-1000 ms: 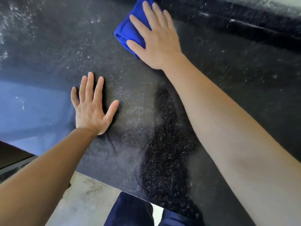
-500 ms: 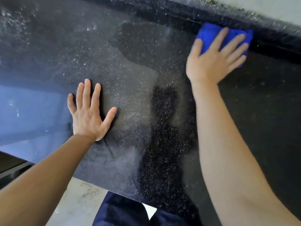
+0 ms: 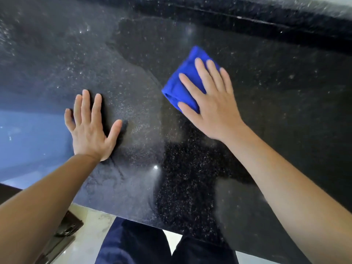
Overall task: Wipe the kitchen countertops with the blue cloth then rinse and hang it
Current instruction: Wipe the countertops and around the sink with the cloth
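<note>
Dark speckled counter (image 3: 285,130): right hand (image 3: 213,107) presses spread fingers flat on the folded cloth (image 3: 179,86) to wipe; left hand (image 3: 91,128), fingers splayed, leans flat, likely bracing

Blue cloth (image 3: 176,86): folded. The part under the right hand (image 3: 211,111) is hidden, so the full outline cannot be told. The far corner is soft with blur.

Right-hand fingers (image 3: 204,75) lie flat over the cloth and cover the cloth's near-right part.

Left hand (image 3: 89,128), left of the cloth: palm side faces the table (image 3: 285,111) and is not seen.

Both forearms run out of frame below the cloth, at the bottom and side edges.

Table: cut off left, above and right of the cloth.

Ledge (image 3: 266,14) behind the cloth: smeared, surface detail unreadable.

Dark object (image 3: 66,231), below-left of the cloth: partly behind the left forearm, cannot identify.

Trousers (image 3: 133,244): cut by the bottom edge.
</note>
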